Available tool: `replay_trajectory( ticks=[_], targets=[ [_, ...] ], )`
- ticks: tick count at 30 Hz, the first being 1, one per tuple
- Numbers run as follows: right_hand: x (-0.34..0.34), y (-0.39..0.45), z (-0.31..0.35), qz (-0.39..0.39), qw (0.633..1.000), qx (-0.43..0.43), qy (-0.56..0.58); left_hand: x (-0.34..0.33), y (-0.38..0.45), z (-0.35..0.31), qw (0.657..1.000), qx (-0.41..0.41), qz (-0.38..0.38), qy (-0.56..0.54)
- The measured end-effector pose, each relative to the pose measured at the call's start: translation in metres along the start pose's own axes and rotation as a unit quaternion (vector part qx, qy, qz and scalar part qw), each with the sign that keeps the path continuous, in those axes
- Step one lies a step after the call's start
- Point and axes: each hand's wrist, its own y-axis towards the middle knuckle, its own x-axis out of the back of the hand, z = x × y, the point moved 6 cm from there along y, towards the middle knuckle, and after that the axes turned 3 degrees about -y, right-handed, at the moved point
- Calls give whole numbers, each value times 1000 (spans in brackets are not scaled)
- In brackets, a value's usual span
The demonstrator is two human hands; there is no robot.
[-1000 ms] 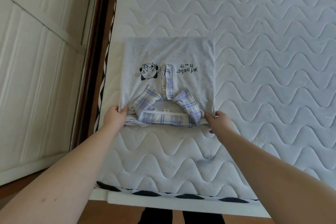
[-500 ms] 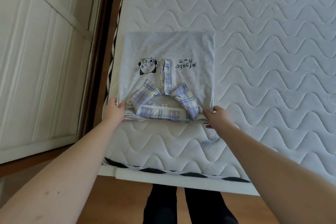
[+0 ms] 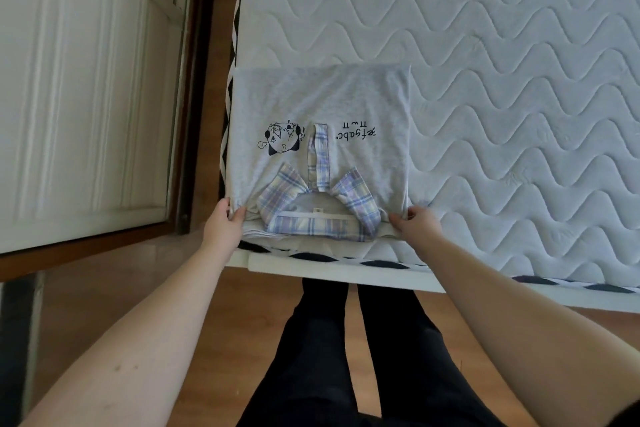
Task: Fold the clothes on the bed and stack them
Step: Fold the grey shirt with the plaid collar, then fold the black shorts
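The fingertips of the left hand (image 3: 223, 224) are tucked under the near corner of the folded grey shirt (image 3: 322, 104), so how they curl cannot be told; the right hand (image 3: 417, 222) likewise has its fingers partly under the cloth; the layers beneath the shirt's top fold are hidden; the small print (image 3: 356, 132) on its chest is upside down and too small to read; the mattress (image 3: 502, 45) runs off the top and right edges.

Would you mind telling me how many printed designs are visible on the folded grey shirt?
2. A cartoon figure sits left of the plaid placket; a line of text sits right of it. More may be hidden inside the grey shirt's folds.
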Motion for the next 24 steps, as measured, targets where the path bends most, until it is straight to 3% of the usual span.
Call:
replay_trajectory(
  ticks=[14,18,21,24],
  targets=[
    [-18,-43,-40,-17,998,-29,-58,15,-27,23,997,1,-14,76],
    [7,-61,-26,-35,996,2,-76,32,-55,-16,974,-82,-74,195],
    [33,-90,-16,-38,995,40,-80,25,-95,-66,962,-156,-38,221],
    [62,-133,-6,-34,991,82,-95,16,-150,-130,925,-267,-10,269]
  ],
)
